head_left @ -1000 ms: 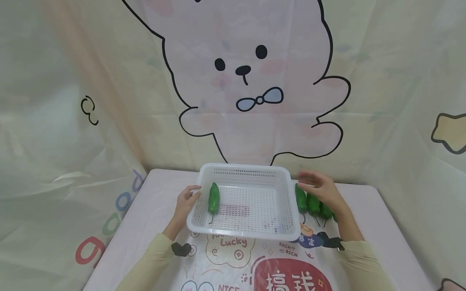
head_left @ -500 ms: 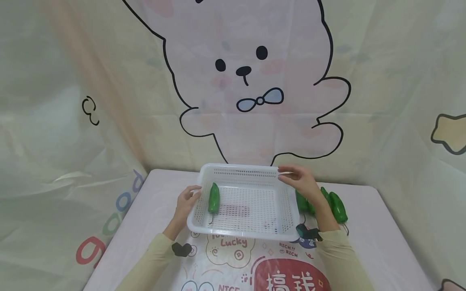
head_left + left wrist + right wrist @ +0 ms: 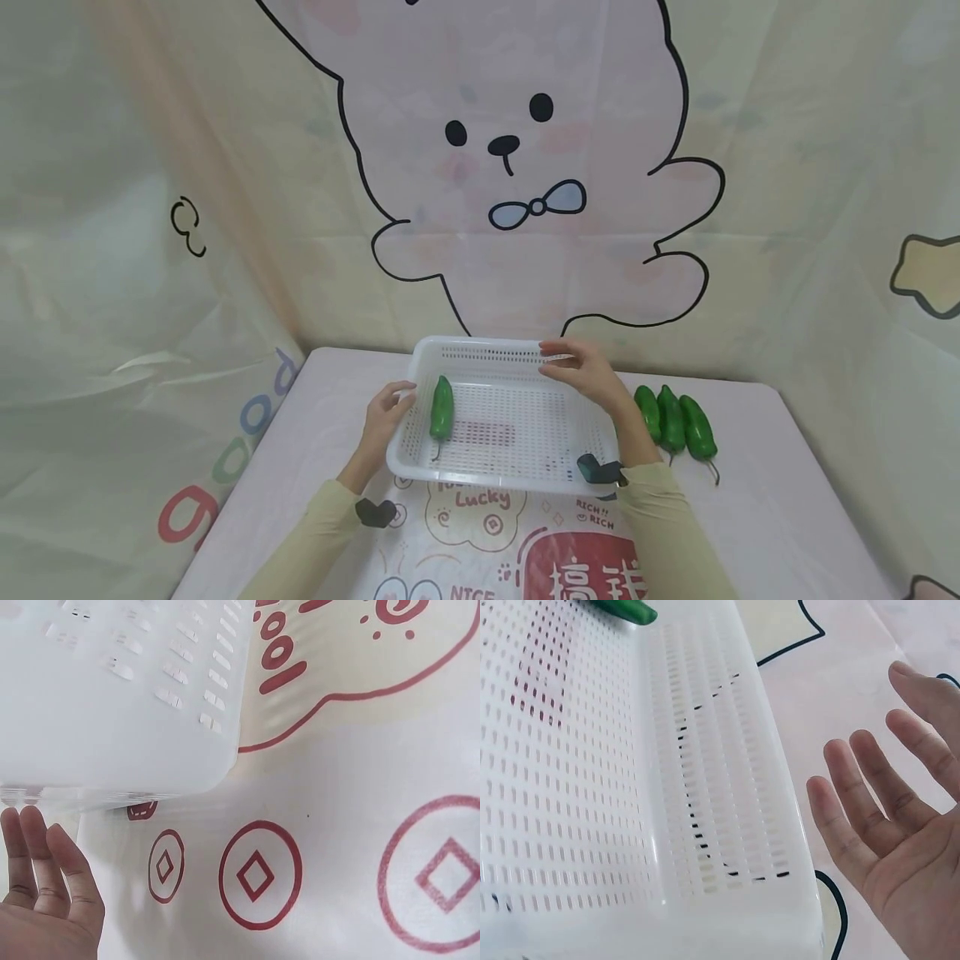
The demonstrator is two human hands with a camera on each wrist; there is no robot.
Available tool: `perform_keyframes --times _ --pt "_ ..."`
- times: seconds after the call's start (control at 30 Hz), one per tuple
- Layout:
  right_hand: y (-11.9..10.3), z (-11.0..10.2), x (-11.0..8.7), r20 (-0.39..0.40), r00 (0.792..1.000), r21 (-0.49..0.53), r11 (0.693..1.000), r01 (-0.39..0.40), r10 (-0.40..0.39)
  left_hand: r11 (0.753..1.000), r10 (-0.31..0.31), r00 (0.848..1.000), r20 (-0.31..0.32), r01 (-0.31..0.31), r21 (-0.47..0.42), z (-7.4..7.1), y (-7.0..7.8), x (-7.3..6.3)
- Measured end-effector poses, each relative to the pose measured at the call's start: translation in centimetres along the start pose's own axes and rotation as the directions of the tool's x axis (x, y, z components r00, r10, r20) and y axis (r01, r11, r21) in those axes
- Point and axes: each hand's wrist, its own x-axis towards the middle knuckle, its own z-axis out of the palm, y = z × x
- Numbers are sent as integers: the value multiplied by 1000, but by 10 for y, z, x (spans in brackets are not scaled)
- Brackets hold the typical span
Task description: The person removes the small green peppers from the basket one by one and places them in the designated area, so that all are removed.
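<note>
A white perforated plastic basket (image 3: 525, 425) stands on the table with one green chili pepper (image 3: 442, 408) lying at its left side. My left hand (image 3: 384, 417) is at the basket's left rim; in the left wrist view its fingertips (image 3: 31, 817) reach the outer wall, loosely extended. Above the back right part of the basket hovers my right hand (image 3: 588, 373), holding nothing. The right wrist view shows that hand's fingers (image 3: 855, 791) spread and apart from the rim. Several green chili peppers (image 3: 672, 421) lie side by side right of the basket, partly covered by the right forearm.
The table (image 3: 780, 500) has a white cover with printed words and drawings. Behind it hangs a curtain (image 3: 510, 275) with a cartoon bear. More patterned sheeting (image 3: 150, 333) closes off the left, and the right side has it too.
My right hand has moved left, from over the chili peppers on the right to above the basket's back right. Those peppers are now more exposed. The left hand stays at the rim.
</note>
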Motion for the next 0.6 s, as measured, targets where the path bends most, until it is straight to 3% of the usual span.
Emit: perform_keyframes --times 0.6 --pt "5 39 27 60 998 -56 998 -25 28 1000 -12 1000 -10 12 -12 0 -2 2"
